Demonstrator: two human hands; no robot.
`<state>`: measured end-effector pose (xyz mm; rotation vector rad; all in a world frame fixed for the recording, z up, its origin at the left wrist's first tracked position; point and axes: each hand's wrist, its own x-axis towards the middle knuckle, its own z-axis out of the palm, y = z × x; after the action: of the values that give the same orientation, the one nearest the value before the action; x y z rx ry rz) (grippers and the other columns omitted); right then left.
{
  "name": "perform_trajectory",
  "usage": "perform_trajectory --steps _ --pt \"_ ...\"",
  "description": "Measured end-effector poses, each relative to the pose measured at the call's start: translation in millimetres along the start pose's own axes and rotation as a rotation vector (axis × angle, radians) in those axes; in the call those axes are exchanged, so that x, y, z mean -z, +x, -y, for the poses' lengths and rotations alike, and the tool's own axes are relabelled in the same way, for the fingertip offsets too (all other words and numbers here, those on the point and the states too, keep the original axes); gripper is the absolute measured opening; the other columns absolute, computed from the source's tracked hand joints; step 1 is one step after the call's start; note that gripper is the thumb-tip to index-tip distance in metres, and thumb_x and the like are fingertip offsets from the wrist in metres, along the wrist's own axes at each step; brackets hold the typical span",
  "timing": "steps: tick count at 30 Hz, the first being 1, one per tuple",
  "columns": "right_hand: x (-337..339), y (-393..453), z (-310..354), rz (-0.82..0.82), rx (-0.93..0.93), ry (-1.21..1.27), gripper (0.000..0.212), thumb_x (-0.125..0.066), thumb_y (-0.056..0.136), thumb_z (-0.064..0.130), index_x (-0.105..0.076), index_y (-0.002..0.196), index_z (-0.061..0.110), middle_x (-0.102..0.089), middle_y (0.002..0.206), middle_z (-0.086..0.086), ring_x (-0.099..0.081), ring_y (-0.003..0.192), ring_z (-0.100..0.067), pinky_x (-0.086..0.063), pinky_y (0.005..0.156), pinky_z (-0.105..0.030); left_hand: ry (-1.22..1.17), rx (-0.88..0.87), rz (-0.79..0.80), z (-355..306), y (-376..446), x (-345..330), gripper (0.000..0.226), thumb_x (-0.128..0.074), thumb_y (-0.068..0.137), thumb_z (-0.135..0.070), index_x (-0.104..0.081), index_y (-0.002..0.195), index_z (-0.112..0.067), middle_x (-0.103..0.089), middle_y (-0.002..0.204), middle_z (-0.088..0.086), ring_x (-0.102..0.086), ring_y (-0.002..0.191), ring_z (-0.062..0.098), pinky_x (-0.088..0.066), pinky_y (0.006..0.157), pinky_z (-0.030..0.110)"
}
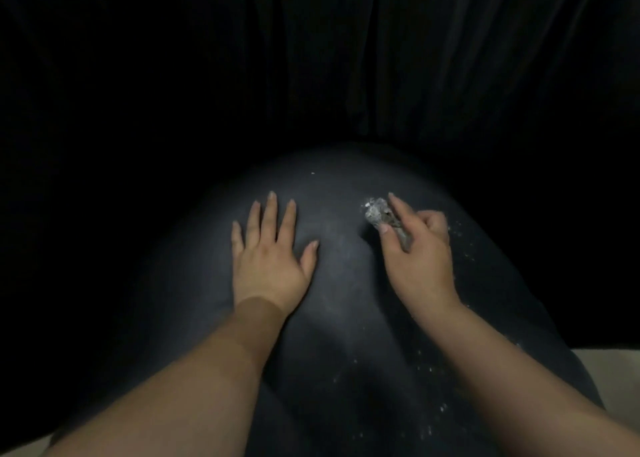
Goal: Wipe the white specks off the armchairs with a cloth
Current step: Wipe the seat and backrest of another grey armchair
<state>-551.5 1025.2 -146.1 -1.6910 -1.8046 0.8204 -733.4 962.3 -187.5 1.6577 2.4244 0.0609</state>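
Head view: left hand (272, 269) flat, released, on armchair (339, 318); right hand (420, 252) grip grasping cloth (381, 214).

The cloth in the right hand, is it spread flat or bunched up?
Bunched up: the cloth is a small grey wad pinched in the right hand, its tip dusted with white specks.

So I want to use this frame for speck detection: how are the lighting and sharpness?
Head view: one pool of light falls on the dark armchair around both hands, and everything above it sinks to near black. The image is soft, the wadded cloth in the right hand slightly blurred. White specks show lower right; wide-angle bending bulges the cushion.
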Motion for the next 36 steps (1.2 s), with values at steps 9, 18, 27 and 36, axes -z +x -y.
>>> perform_trajectory --steps 9,18,27,36 --pt "-30.3 61.7 0.4 0.075 0.119 -0.248 0.043 -0.055 0.092 0.021 -0.051 0.133 0.033 -0.041 0.114 -0.002 -0.041 0.107 -0.023 -0.037 0.096 -0.032 -0.009 -0.022 -0.129 6.3 5.3 -36.9 0.071 -0.034 0.088 -0.055 -0.029 0.150 -0.022 -0.024 0.158 0.008 -0.022 0.145 0.030 -0.011 0.115 0.052" --pt "-19.2 86.5 -17.7 0.033 0.181 -0.276 0.044 -0.059 0.089 0.009 -0.057 0.130 0.024 -0.042 0.105 -0.005 -0.043 0.098 -0.024 -0.043 0.089 -0.041 0.007 -0.033 -0.190 7.2 5.8 -51.8 0.071 -0.034 0.088 -0.051 -0.023 0.151 -0.020 -0.019 0.160 0.008 -0.017 0.146 0.029 -0.008 0.116 0.051" --pt "-4.2 56.4 -34.0 0.126 0.256 -0.278 0.048 -0.064 0.086 0.011 -0.058 0.128 0.032 -0.040 0.102 0.001 -0.041 0.094 -0.019 -0.043 0.087 -0.039 -0.005 -0.029 -0.197 6.6 8.7 -54.5 0.071 -0.034 0.088 -0.050 -0.021 0.152 -0.020 -0.018 0.160 0.008 -0.016 0.146 0.029 -0.004 0.117 0.050" --pt "-4.1 11.5 -34.9 0.276 0.388 -0.331 0.042 -0.063 0.084 0.018 -0.062 0.123 0.034 -0.047 0.106 -0.001 -0.044 0.094 -0.023 -0.041 0.081 -0.031 -0.019 -0.031 -0.196 7.7 9.2 -56.0 0.071 -0.035 0.088 -0.049 -0.021 0.152 -0.021 -0.018 0.160 0.008 -0.017 0.146 0.029 -0.005 0.117 0.050"
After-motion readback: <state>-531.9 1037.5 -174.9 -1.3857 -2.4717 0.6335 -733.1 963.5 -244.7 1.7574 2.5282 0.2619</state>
